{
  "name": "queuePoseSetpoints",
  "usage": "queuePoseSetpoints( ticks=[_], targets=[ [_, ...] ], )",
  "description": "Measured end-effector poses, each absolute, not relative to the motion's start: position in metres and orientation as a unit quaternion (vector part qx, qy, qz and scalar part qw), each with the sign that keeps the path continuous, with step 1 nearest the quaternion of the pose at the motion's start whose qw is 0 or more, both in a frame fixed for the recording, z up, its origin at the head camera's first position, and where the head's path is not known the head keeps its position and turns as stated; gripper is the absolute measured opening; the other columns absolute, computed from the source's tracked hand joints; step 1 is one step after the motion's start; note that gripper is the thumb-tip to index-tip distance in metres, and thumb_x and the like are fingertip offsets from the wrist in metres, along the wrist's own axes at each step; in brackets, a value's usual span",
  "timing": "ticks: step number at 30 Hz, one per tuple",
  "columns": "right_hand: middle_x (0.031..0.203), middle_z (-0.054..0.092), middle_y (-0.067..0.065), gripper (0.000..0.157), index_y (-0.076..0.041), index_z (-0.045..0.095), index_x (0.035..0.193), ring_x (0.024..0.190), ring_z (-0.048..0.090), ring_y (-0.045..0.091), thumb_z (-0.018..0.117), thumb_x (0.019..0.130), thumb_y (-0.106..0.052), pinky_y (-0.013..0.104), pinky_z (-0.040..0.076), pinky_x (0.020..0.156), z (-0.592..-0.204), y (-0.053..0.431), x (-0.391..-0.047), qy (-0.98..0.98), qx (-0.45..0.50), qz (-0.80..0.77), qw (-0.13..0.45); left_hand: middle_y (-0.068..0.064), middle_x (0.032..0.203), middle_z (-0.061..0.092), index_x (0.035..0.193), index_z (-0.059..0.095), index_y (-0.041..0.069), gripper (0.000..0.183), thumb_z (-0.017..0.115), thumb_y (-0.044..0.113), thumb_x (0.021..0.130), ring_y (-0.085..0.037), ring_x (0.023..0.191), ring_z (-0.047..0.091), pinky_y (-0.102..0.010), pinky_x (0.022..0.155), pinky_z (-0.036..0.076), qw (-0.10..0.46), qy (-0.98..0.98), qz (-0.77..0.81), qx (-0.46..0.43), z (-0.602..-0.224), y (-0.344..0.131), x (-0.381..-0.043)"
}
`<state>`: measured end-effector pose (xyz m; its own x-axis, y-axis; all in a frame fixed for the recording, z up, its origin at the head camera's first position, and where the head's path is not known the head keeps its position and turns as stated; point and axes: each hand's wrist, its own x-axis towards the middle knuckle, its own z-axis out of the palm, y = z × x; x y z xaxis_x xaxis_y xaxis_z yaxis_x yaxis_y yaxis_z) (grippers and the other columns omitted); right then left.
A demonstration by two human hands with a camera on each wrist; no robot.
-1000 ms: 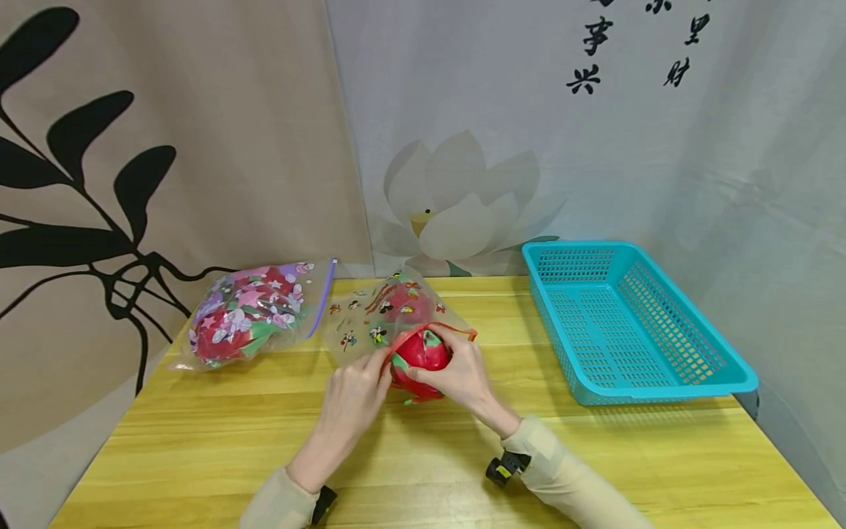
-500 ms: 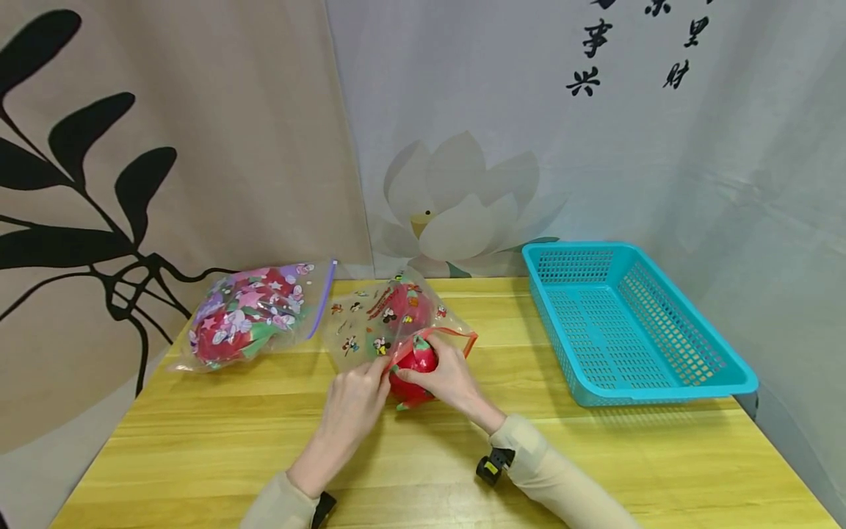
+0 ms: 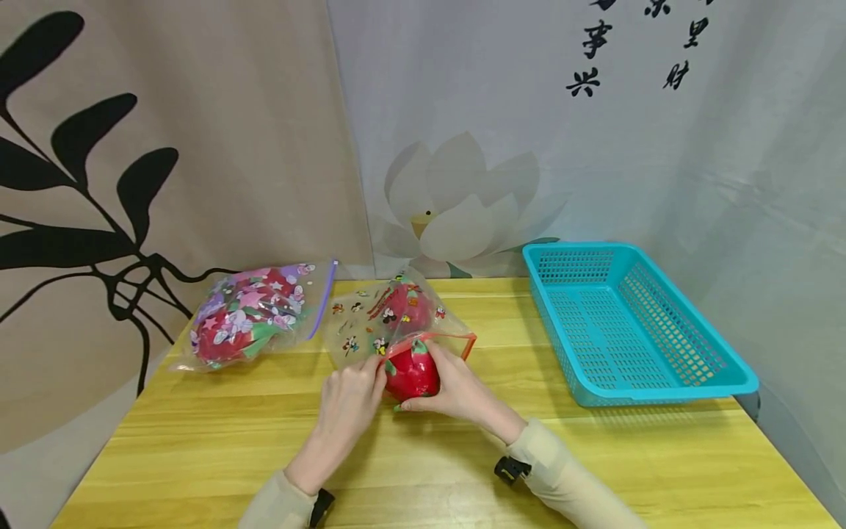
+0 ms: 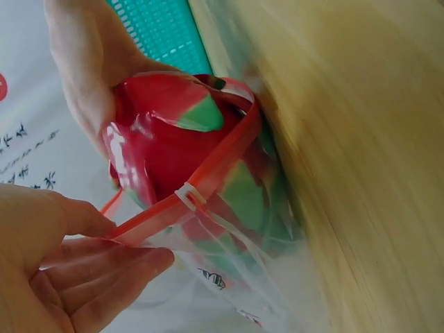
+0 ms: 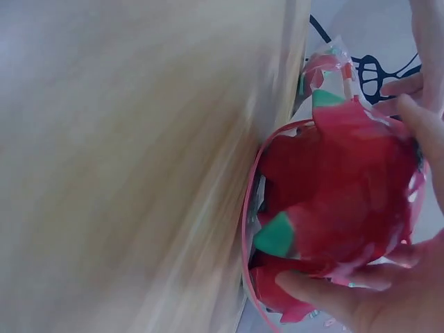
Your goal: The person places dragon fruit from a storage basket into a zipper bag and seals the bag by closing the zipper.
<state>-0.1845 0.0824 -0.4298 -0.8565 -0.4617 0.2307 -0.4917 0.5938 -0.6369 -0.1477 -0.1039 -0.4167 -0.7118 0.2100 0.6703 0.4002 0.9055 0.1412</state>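
Observation:
A red dragon fruit [image 3: 415, 373] with green-tipped scales sits in the mouth of a clear zip bag [image 3: 350, 323] printed with cartoon figures. My right hand [image 3: 463, 393] grips it from the right, thumb on its near side and fingers on its far side, partly hidden. My left hand [image 4: 76, 257] pinches the bag's red zip edge [image 4: 222, 159] between thumb and fingers. Farther inside the bag lies another dragon fruit [image 3: 406, 307], seen through the plastic. In the right wrist view, the bag's edge curves around the gripped dragon fruit [image 5: 347, 187].
To the left lies another printed bag [image 3: 247, 312] with a purple zip, holding red and green fruit. A blue-green plastic basket [image 3: 575, 360] stands at the right of the wooden table [image 3: 198, 441]. A printed curtain [image 3: 264, 147] hangs behind.
The dragon fruit and my right hand have shifted left and slightly nearer. My right thumb has moved from the fruit's front down to its lower near side. My left hand has barely moved.

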Motion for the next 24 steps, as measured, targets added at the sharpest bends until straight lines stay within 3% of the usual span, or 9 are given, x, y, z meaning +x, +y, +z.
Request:
queuePoseSetpoints(
  ticks=[6, 14, 24],
  targets=[
    [0.128, 0.057, 0.009, 0.084, -0.008, 0.04, 0.139, 0.112, 0.061, 0.021, 0.082, 0.071, -0.034, 0.034, 0.056, 0.09, -0.4288, 0.0864, -0.1828, -0.887, 0.317, 0.333, 0.037, 0.0, 0.049, 0.052, 0.077, 0.063, 0.003, 0.011, 0.069, 0.01, 0.083, -0.006, 0.038, 0.029, -0.013, 0.036, 0.019, 0.355, -0.912, -0.138, -0.151, -0.4169, -0.1045, -0.1504],
    [0.13, 0.055, 0.011, 0.083, -0.008, 0.042, 0.138, 0.111, 0.061, 0.022, 0.082, 0.07, -0.034, 0.032, 0.057, 0.087, -0.4269, 0.0869, -0.1833, -0.893, 0.337, 0.296, 0.04, 0.003, 0.042, 0.039, 0.071, 0.059, 0.002, 0.02, 0.067, 0.012, 0.085, -0.003, 0.037, 0.022, -0.012, 0.035, 0.014, 0.375, -0.906, -0.141, -0.134, -0.4189, -0.1042, -0.1548],
    [0.14, 0.048, 0.012, 0.09, -0.009, 0.036, 0.145, 0.12, 0.056, 0.026, 0.081, 0.07, -0.033, 0.036, 0.055, 0.091, -0.4238, 0.0871, -0.1858, -0.891, 0.353, 0.285, 0.016, 0.0, 0.042, 0.042, 0.071, 0.058, 0.002, 0.02, 0.066, 0.013, 0.086, -0.008, 0.036, 0.029, -0.015, 0.034, 0.017, 0.374, -0.91, -0.143, -0.109, -0.418, -0.1023, -0.1573]
  ],
)
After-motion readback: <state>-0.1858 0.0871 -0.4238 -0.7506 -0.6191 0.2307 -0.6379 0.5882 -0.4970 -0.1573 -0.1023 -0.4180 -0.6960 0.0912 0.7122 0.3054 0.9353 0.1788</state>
